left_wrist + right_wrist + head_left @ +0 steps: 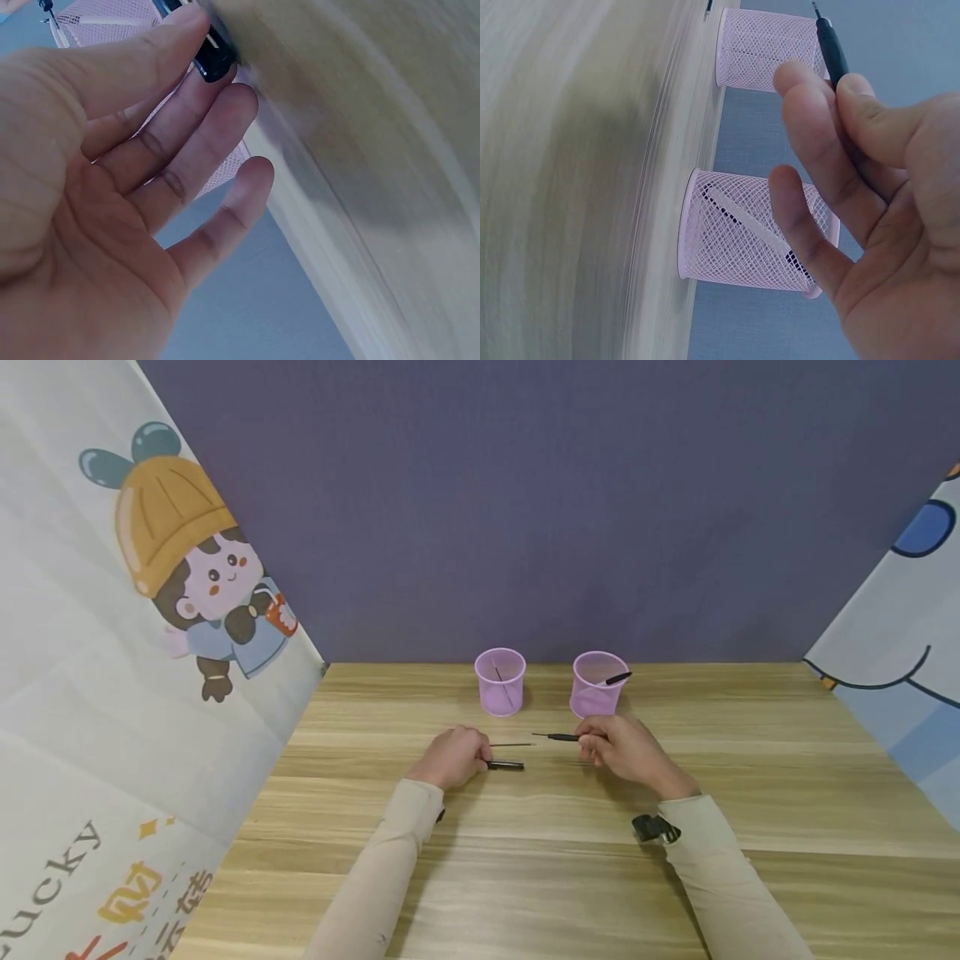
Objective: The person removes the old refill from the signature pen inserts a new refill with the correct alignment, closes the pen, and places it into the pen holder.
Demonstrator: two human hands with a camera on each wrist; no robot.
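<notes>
as right hand pinches slim tool, mesh cups

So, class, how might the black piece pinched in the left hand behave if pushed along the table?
The black piece looks rounded, so it may roll. Its glossy finish could feel slippery. It sticks out straight from the left hand, so it is probably stiff.

Soft, fairly even light fills the head view, leaving a pale sheen on the near part of the table and faint shadows beside the sleeves, while the wall looks dim. The left wrist view is hazy and bluish, with blurred wood and a clearer left hand. In the right wrist view the tabletop smears into streaks, but the nearer cup's mesh is fairly crisp
</notes>
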